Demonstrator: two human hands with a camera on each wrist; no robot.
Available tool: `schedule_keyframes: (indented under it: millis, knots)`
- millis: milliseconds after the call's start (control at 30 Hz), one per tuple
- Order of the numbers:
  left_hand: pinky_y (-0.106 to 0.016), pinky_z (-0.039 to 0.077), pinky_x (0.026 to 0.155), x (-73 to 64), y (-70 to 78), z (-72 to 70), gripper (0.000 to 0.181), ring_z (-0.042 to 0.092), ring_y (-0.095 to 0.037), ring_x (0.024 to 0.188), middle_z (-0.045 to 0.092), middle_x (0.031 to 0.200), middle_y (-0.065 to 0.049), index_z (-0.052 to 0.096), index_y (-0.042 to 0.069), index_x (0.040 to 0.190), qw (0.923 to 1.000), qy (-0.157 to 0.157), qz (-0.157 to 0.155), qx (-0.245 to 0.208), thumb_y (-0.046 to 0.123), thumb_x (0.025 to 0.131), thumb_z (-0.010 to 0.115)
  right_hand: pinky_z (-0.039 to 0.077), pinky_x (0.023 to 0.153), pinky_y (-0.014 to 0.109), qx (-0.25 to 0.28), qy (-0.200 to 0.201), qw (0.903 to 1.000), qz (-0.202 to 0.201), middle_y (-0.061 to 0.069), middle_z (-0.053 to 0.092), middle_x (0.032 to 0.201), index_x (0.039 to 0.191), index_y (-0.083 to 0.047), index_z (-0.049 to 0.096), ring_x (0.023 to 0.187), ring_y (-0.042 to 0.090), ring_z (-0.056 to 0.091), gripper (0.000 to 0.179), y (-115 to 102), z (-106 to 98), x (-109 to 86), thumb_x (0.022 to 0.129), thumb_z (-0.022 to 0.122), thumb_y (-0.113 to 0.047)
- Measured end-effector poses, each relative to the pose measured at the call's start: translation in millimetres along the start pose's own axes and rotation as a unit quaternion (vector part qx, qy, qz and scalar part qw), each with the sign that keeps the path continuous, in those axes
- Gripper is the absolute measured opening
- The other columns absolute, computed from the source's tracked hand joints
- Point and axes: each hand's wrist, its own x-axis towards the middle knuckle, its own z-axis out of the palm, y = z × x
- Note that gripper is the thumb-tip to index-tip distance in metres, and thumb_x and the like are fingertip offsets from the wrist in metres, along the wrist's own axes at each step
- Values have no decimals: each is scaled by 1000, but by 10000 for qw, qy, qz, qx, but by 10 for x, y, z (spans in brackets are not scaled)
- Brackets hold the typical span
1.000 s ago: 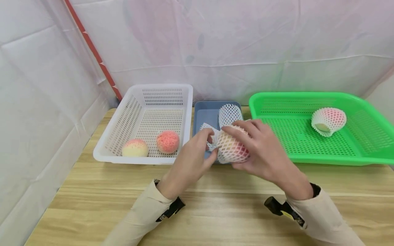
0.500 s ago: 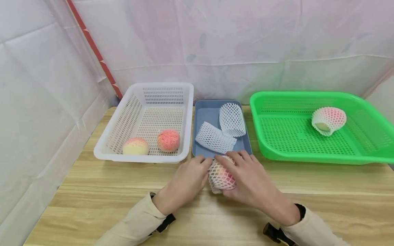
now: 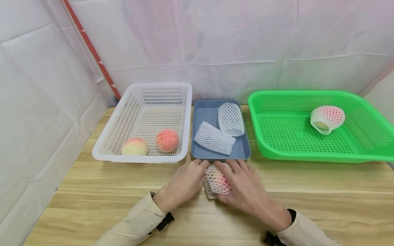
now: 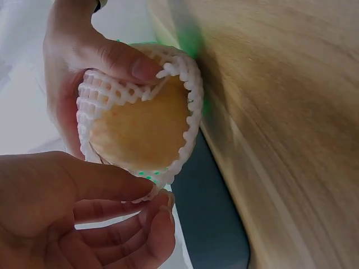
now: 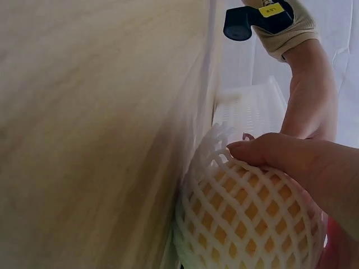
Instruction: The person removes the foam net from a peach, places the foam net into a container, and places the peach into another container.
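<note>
A yellow-and-pink peach (image 4: 140,131) sits in a white foam net sleeve (image 3: 213,182) on the table in front of the blue tray. From the right, my right hand (image 3: 246,186) grips peach and sleeve together, its thumb over the mesh in the right wrist view. My left hand (image 3: 186,179) pinches the sleeve's open edge between thumb and fingers. Through that opening, in the left wrist view, the peach's pale yellow end shows bare. The right hand's palm side is hidden behind the peach in the head view.
The blue tray (image 3: 201,153) bears two loose foam nets (image 3: 214,138). At left, a white basket (image 3: 181,158) contains two bare peaches (image 3: 167,140). On the right stands a green basket (image 3: 307,157) with a netted peach (image 3: 327,119). A white curtain (image 3: 234,41) hangs behind.
Both hands have come down and toward me with the netted peach, from over the blue tray to the table in front of it. Over the last half second they shifted only slightly.
</note>
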Motion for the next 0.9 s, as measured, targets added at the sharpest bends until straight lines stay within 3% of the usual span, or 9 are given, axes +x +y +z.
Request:
schedule_keyframes:
  millis: [133,367,500,667,900]
  knots:
    - [-29,55,60,-3,-13,9,9,63,-20,72,62,83,-9,62,3,95,10000,-2,-14,-74,7,88,65,50,85,56,32,-120,9998,155,17,59,120,135,-13,53,107,37,55,97,5,-2,-8,55,85,-58]
    - [-30,53,57,-28,-22,-57,10,61,-22,68,61,80,-10,64,0,94,9991,-366,-211,-85,3,85,66,43,94,62,391,-672,9965,301,20,52,133,143,-12,44,116,41,51,116,15,-139,-4,46,89,-55]
    - [-30,54,56,-35,-20,-106,11,62,-23,67,61,81,-11,65,0,94,9991,-354,-234,-70,-2,84,65,42,95,62,460,-856,9945,380,18,54,132,142,-11,45,117,41,52,107,33,-259,7,51,91,-43]
    - [-30,55,60,-19,-20,-183,11,63,-24,72,62,82,-12,64,-2,93,9998,-110,-89,-140,-5,82,64,45,91,62,497,-1023,9925,459,17,59,127,140,-13,48,111,41,56,97,83,-441,47,56,92,-31]
    - [-29,56,68,73,-48,-435,15,66,-22,80,67,91,-14,67,-3,99,9936,259,-234,-1079,-2,85,67,52,82,57,904,-1023,9889,587,20,61,124,139,-12,51,106,39,61,79,300,-748,201,71,85,-34]
